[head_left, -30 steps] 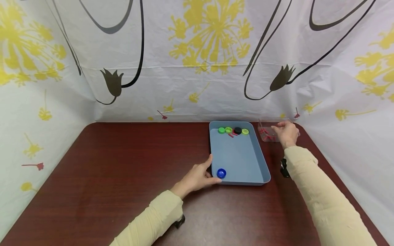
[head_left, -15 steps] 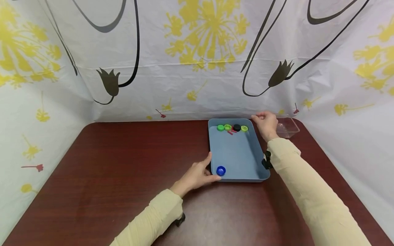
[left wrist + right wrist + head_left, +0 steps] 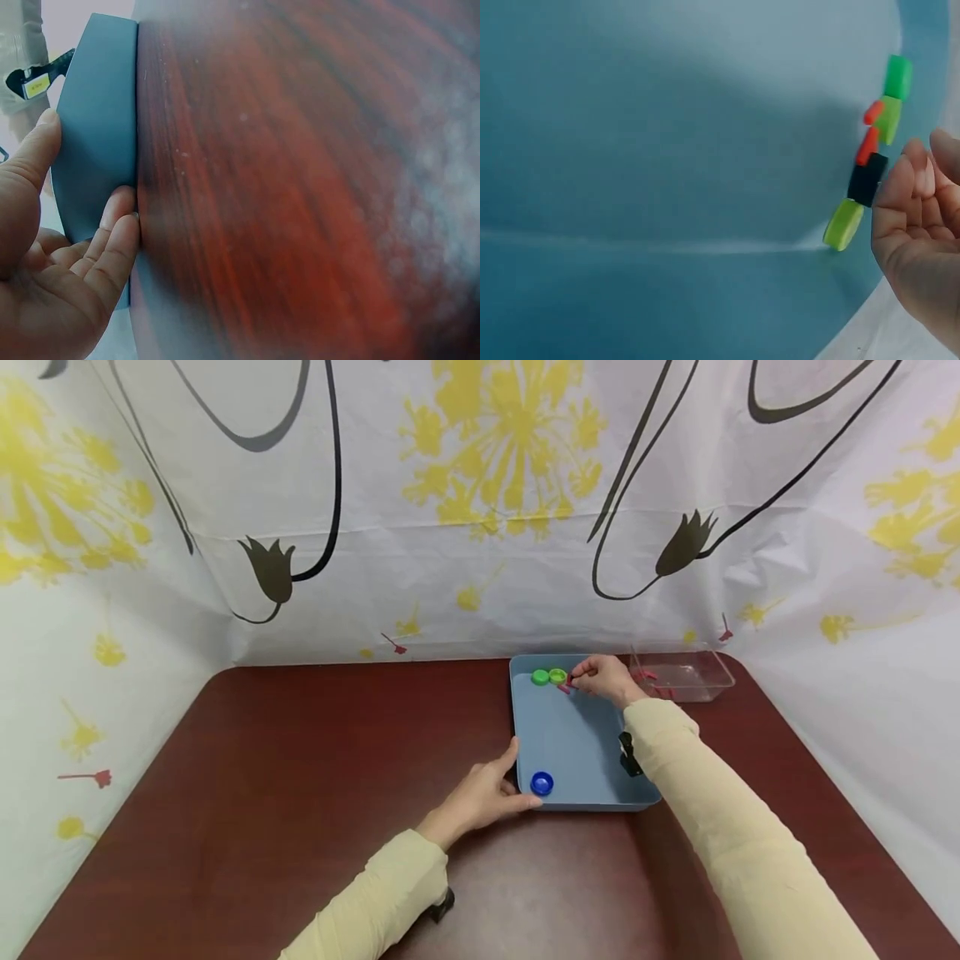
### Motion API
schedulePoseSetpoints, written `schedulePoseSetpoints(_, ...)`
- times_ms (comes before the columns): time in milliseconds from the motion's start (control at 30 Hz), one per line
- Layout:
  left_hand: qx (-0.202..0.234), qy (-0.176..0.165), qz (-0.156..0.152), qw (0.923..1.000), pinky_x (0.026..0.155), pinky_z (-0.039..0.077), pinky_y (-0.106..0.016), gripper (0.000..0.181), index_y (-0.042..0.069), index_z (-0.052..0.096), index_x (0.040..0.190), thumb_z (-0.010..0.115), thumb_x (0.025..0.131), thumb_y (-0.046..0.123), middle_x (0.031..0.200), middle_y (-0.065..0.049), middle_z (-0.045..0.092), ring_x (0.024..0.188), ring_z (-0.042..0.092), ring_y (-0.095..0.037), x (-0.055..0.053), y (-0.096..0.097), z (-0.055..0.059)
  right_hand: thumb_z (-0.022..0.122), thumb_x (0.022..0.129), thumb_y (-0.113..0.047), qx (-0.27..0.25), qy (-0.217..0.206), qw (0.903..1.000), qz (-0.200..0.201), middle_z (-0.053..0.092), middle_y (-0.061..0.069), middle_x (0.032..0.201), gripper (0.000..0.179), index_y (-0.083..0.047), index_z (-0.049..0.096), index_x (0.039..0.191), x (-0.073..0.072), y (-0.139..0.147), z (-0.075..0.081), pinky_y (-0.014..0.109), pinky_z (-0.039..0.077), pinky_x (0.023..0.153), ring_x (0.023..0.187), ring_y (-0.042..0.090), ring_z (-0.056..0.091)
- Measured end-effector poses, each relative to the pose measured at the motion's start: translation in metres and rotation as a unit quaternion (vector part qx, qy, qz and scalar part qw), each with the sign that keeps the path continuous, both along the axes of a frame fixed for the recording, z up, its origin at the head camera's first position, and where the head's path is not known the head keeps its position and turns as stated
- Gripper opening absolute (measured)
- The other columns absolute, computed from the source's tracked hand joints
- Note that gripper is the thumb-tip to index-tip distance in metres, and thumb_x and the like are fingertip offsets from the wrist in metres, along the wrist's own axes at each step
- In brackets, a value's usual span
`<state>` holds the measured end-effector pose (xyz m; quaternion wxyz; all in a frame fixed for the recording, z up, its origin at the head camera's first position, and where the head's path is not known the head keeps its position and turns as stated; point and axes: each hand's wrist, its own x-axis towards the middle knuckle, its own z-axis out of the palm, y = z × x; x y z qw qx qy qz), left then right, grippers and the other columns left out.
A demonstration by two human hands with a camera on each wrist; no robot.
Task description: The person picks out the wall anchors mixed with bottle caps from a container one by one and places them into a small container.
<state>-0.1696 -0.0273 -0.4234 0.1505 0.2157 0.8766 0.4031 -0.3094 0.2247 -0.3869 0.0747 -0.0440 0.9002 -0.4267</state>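
Observation:
My left hand holds the near-left corner of a blue-grey tray, thumb on the front wall and fingers along the left wall. Over the tray's far end, my right hand has its fingertips drawn together; whether they pinch a small piece is hidden. Below it stands a row of bottle caps: green, yellow-green, black and another yellow-green cap. Small red pieces lie against the row. A blue cap sits in the near-left corner.
Right of the tray stands a clear plastic box with several red pieces inside. The dark wooden table extends left and forward of the tray. A patterned white cloth rises along the back and sides.
My right hand has moved left from the clear box, past the tray's right edge, to above the far row of caps. The left hand has kept its place on the tray corner.

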Motion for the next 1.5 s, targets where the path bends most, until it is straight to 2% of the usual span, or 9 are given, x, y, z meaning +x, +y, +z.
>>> schedulePoseSetpoints(233, 0.012, -0.009, -0.005, 0.9999, 0.066, 0.047, -0.022, 0.096, 0.01, 0.015, 0.151, 0.071, 0.081, 0.043, 0.091, -0.005, 0.067, 0.074, 0.059, -0.003, 0.012, 0.002, -0.007, 0.053, 0.085, 0.008, 0.064, 0.038, 0.9944, 0.075, 0.063, 0.021, 0.083, 0.018, 0.01, 0.064, 0.099, 0.005, 0.004, -0.018, 0.028, 0.046, 0.061, 0.067, 0.016, 0.056)
schedulePoseSetpoints(400, 0.013, 0.005, 0.003, 0.9999, 0.067, 0.047, -0.022, 0.096, 0.009, 0.016, 0.151, 0.072, 0.081, 0.043, 0.09, -0.004, 0.067, 0.073, 0.059, -0.003, 0.005, 0.001, -0.005, 0.054, 0.086, 0.009, 0.095, 0.07, 0.9866, 0.112, 0.063, 0.019, 0.081, 0.017, 0.007, 0.065, 0.098, -0.005, 0.004, -0.017, 0.027, 0.042, 0.06, 0.065, 0.014, 0.05)
schedulePoseSetpoints(500, 0.011, 0.008, 0.003, 0.9999, 0.066, 0.047, -0.022, 0.096, 0.01, 0.016, 0.151, 0.071, 0.081, 0.044, 0.09, -0.004, 0.066, 0.073, 0.059, -0.003, 0.0, 0.0, -0.002, 0.055, 0.086, 0.009, 0.108, 0.075, 0.9824, 0.133, 0.064, 0.02, 0.084, 0.018, 0.007, 0.065, 0.1, -0.013, 0.003, -0.013, 0.027, 0.042, 0.062, 0.066, 0.014, 0.049)
schedulePoseSetpoints(667, 0.009, 0.006, 0.004, 0.9999, 0.066, 0.047, -0.022, 0.096, 0.009, 0.016, 0.151, 0.072, 0.081, 0.044, 0.089, -0.004, 0.066, 0.073, 0.059, -0.003, 0.001, 0.0, -0.001, 0.056, 0.084, 0.009, 0.128, 0.075, 0.9753, 0.163, 0.065, 0.017, 0.083, 0.021, 0.004, 0.066, 0.102, -0.019, 0.002, -0.015, 0.027, 0.042, 0.064, 0.069, 0.015, 0.051)
schedulePoseSetpoints(900, 0.016, 0.011, 0.0, 0.9998, 0.066, 0.047, -0.022, 0.095, 0.008, 0.017, 0.151, 0.072, 0.081, 0.043, 0.089, -0.004, 0.066, 0.072, 0.058, -0.002, 0.0, 0.0, -0.002, 0.058, 0.084, 0.008, 0.156, 0.09, 0.9679, 0.176, 0.064, 0.011, 0.08, 0.022, 0.001, 0.068, 0.102, -0.024, 0.001, -0.016, 0.028, 0.041, 0.065, 0.069, 0.015, 0.05)
schedulePoseSetpoints(1100, 0.017, 0.009, 0.0, 0.9998, 0.066, 0.047, -0.021, 0.095, 0.008, 0.017, 0.151, 0.072, 0.081, 0.043, 0.087, -0.002, 0.066, 0.071, 0.058, -0.002, 0.0, 0.0, -0.001, 0.059, 0.082, 0.009, 0.168, 0.101, 0.9625, 0.188, 0.061, 0.012, 0.076, 0.024, 0.002, 0.068, 0.103, -0.024, 0.0, -0.015, 0.029, 0.039, 0.064, 0.065, 0.015, 0.047)
schedulePoseSetpoints(1267, 0.017, 0.008, 0.0, 0.9998, 0.066, 0.047, -0.021, 0.095, 0.008, 0.017, 0.151, 0.072, 0.081, 0.042, 0.089, -0.004, 0.066, 0.072, 0.058, -0.002, 0.0, 0.001, -0.001, 0.059, 0.081, 0.009, 0.177, 0.093, 0.961, 0.191, 0.061, 0.01, 0.074, 0.026, 0.003, 0.068, 0.105, -0.025, 0.001, -0.015, 0.029, 0.039, 0.064, 0.065, 0.014, 0.047)
schedulePoseSetpoints(1500, 0.015, 0.007, 0.001, 0.9999, 0.066, 0.047, -0.021, 0.095, 0.009, 0.017, 0.151, 0.071, 0.081, 0.043, 0.092, -0.005, 0.066, 0.073, 0.058, -0.002, 0.001, 0.001, -0.002, 0.06, 0.081, 0.008, 0.175, 0.086, 0.9639, 0.181, 0.063, 0.011, 0.077, 0.025, 0.002, 0.068, 0.105, -0.026, 0.0, -0.018, 0.029, 0.039, 0.065, 0.066, 0.015, 0.048)
